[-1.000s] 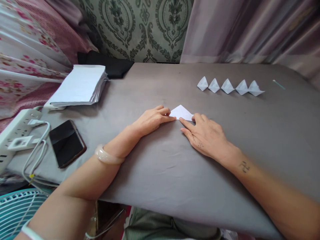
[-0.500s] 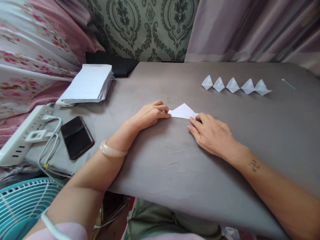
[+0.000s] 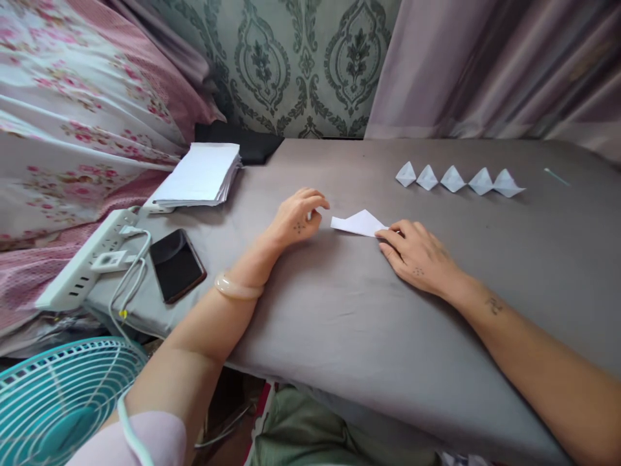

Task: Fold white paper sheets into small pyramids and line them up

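Observation:
A folded white paper (image 3: 361, 223) with a pointed top lies on the grey-covered table. My right hand (image 3: 420, 254) has its fingers on the paper's right end, holding it against the cloth; the paper under the fingers is hidden. To the left of the paper, my left hand (image 3: 301, 215) is off it, thumb and forefinger curved apart with nothing between them. Several small folded paper boats (image 3: 453, 179) stand in a row farther back on the right.
A stack of white paper (image 3: 198, 175) lies at the back left, beside a black cloth (image 3: 255, 145). Nearer are a phone (image 3: 178, 265) and a power strip (image 3: 87, 262) with plugged-in cables. A teal fan (image 3: 72, 408) stands at the lower left. A cotton swab (image 3: 557, 177) lies far right.
My left hand has let go of the paper's left end and drawn away to the left. My right hand stays at the right end. The view has shifted slightly.

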`<action>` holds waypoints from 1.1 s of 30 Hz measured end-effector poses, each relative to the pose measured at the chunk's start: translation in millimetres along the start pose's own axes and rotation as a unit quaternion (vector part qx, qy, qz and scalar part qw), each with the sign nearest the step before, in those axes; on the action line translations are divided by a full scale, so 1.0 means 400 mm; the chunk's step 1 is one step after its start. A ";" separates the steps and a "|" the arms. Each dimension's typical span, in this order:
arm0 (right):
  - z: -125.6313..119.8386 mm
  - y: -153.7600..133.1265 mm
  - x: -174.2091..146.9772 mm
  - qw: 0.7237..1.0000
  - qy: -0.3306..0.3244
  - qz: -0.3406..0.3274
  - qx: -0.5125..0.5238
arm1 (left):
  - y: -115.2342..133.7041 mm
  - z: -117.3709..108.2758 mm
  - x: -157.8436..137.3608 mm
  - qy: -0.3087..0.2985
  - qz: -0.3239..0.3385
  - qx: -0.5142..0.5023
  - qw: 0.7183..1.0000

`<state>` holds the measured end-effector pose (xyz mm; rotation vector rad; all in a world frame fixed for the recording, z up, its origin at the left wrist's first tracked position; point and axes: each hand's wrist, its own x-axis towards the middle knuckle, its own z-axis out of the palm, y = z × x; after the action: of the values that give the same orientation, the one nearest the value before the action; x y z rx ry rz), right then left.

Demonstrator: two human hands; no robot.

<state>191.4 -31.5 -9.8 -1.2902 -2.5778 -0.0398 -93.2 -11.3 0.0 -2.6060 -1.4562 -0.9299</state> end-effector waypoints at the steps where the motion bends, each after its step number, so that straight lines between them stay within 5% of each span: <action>1: 0.005 0.003 0.002 1.000 0.004 0.000 0.005 | 0.013 0.004 0.002 -0.016 0.031 -0.015 0.999; 5: 0.021 0.016 0.009 0.999 0.021 0.002 0.048 | 0.039 0.029 0.005 -0.113 0.102 -0.043 0.987; 10: 0.028 0.022 0.010 0.991 0.021 0.036 0.124 | 0.026 0.047 0.007 -0.144 0.106 -0.028 0.984; 16: 0.028 0.025 0.017 0.977 0.060 0.079 0.188 | 0.035 0.049 0.015 -0.114 0.105 0.006 0.988; 21: 0.010 0.028 0.029 0.939 0.140 0.110 0.293 | 0.054 0.042 0.020 -0.025 -0.019 -0.137 0.990; 23: 0.000 0.029 0.030 0.904 0.164 0.146 0.366 | 0.065 0.037 0.023 0.019 -0.091 -0.255 0.963; 28: -0.020 0.027 0.024 0.821 0.169 0.220 0.498 | 0.101 0.029 0.034 0.044 -0.185 -0.524 0.830; 33: -0.026 0.023 0.018 0.806 0.148 0.227 0.526 | 0.116 0.027 0.039 0.048 -0.227 -0.581 0.780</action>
<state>196.7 -21.8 1.1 -1.1975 -1.4754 1.0265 -45.7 -22.1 11.2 -2.6625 -1.8887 -2.7113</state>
